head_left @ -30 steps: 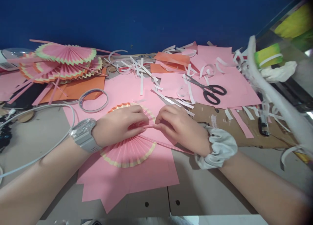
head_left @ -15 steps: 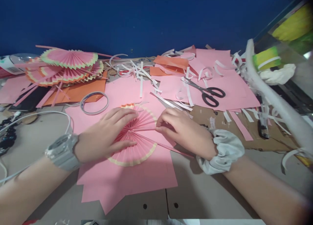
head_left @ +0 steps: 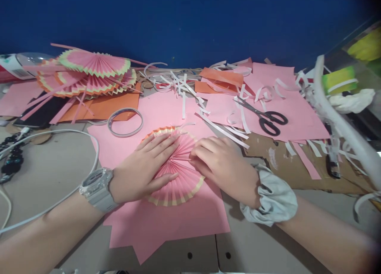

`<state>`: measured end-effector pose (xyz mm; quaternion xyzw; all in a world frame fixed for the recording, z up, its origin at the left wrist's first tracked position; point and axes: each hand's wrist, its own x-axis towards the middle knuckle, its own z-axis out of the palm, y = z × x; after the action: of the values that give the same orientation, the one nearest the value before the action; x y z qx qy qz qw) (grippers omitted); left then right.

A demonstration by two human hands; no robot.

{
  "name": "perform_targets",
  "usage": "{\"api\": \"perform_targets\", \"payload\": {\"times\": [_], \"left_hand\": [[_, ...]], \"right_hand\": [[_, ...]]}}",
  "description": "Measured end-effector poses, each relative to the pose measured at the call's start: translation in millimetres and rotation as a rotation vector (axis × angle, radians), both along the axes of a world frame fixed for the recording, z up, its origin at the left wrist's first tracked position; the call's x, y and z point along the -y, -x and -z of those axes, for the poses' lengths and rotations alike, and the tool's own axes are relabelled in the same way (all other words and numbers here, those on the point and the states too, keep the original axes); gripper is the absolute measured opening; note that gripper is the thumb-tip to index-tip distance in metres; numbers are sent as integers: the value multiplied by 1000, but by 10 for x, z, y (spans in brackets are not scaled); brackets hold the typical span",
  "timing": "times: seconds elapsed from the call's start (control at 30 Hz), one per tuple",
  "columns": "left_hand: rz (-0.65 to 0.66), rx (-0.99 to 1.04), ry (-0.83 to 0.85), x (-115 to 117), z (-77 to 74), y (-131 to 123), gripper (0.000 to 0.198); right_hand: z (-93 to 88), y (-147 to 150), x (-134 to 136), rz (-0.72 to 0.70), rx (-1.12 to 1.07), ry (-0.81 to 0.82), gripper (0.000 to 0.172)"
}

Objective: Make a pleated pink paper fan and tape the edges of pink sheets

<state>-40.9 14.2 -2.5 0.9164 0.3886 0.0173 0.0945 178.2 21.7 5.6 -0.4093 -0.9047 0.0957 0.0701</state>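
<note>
1 pleated pink paper fan [head_left: 181,184] in front of me, yellow trim, bit of orange on its far rim, lying on pink paper [head_left: 181,226]. Behind-L of it: stack of finished fans [head_left: 98,64], at least 3, overlap hides exact no. Nearer that side, 1 tape roll [head_left: 126,135]. Behind-R of fan: 1 pr scissors [head_left: 261,114], black handles. Loose white strips [head_left: 183,103] behind fan, too tangled to count. 1 bottle [head_left: 34,60] far L of fan w/ label + barcode, text too small to read. White marks on cardboard [head_left: 258,151] R of fan, can't read either.

My L hand [head_left: 145,169] (1 grey watch [head_left: 97,186]): wide open, palm down, thumb out, resting flat on fan's L half. My R hand [head_left: 222,167] (1 pale scrunchie [head_left: 272,198]): half-curled, fingertips bunched at fan's R edge; can't tell if they're pinching anything.
</note>
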Motion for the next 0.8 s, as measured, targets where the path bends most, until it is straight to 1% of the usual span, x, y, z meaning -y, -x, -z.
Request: {"api": "perform_targets", "payload": {"times": [0.2,0.3,0.43,0.53,0.7,0.8], "left_hand": [[12,18,-14,-9,53,20,69],[7,23,-8,-14,65,25,68],[5,41,9,-14,57,27,66],[13,66,13,-12,54,29,66],[22,94,7,-18,64,29,67],[21,88,8,-23,62,28,67]], "right_hand": [[-50,118,-65,-113,85,-50,8],[-85,130,-86,-169,142,-32,8],[-103,102,-87,-159,167,8,9],[-90,109,-68,-141,152,1,7],[-71,204,-31,-106,105,-33,7],[-68,260,-29,-111,76,-36,9]]}}
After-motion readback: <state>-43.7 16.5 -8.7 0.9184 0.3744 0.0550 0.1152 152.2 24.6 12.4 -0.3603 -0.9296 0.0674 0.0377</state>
